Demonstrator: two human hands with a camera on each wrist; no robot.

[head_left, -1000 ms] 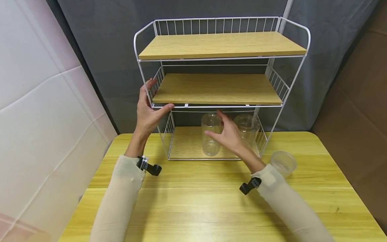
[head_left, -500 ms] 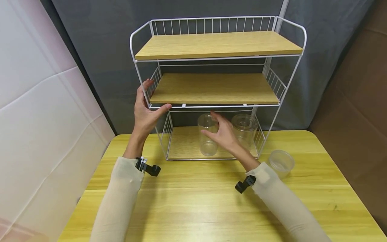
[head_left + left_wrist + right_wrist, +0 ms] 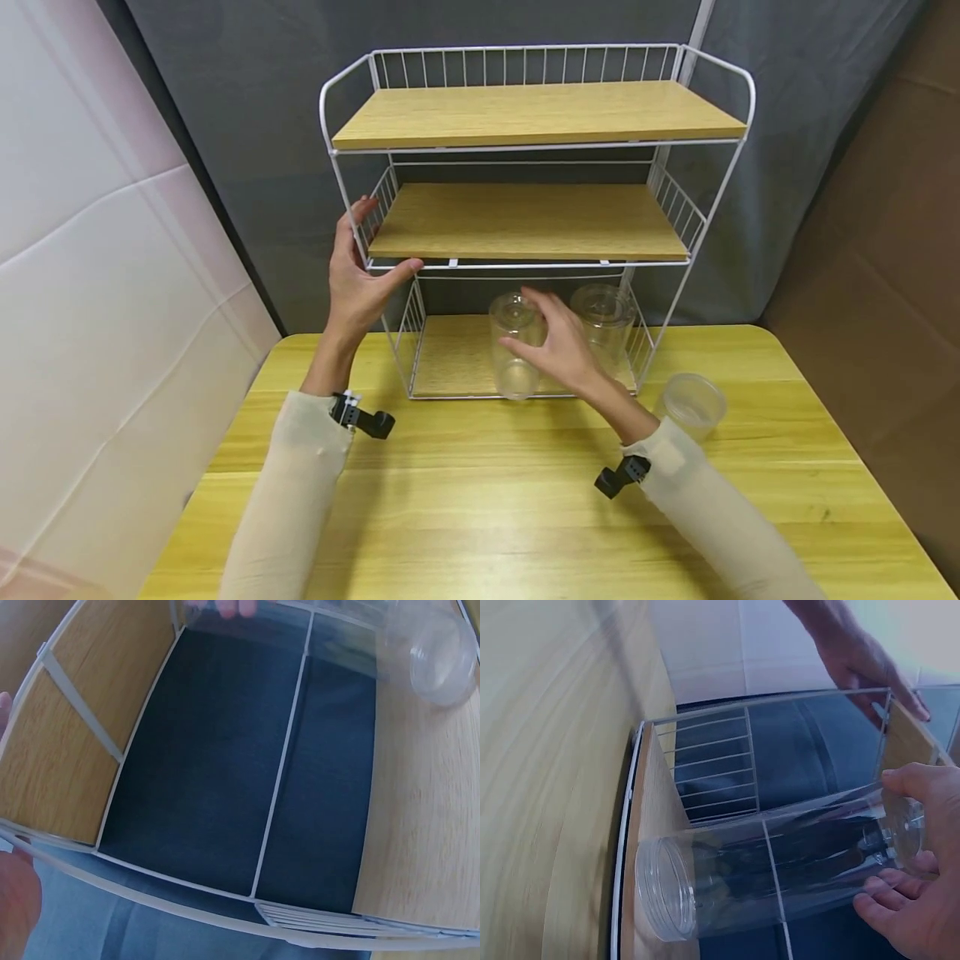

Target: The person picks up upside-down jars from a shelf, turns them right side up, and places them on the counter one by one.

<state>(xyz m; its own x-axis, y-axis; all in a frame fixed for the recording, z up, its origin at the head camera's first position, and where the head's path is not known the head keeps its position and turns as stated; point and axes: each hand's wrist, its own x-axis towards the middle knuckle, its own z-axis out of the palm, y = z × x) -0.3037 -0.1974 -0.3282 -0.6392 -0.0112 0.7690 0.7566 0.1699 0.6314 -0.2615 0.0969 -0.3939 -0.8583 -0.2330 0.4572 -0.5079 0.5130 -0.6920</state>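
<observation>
A clear jar [image 3: 516, 362] stands upside down at the front edge of the bottom shelf, its threaded mouth [image 3: 664, 889] down. My right hand [image 3: 561, 343] grips it near its upturned base, thumb on one side and fingers on the other. My left hand [image 3: 357, 290] holds the left side of the white wire rack [image 3: 525, 265] at middle-shelf height. Its thumb lies along the front bar, and the other fingers reach behind the side post. A second clear jar [image 3: 609, 321] stands on the bottom shelf to the right, partly behind my right hand.
A short clear round container [image 3: 693, 402] sits on the yellow wooden table [image 3: 465, 500], right of the rack. The middle shelf [image 3: 525, 221] hangs close above the jars and my right hand. A dark grey curtain [image 3: 255, 125] is behind the rack.
The jar in my right hand has come toward the shelf's front edge, and its base now shows more. My right hand has dropped slightly with it. The left hand keeps its hold on the rack.
</observation>
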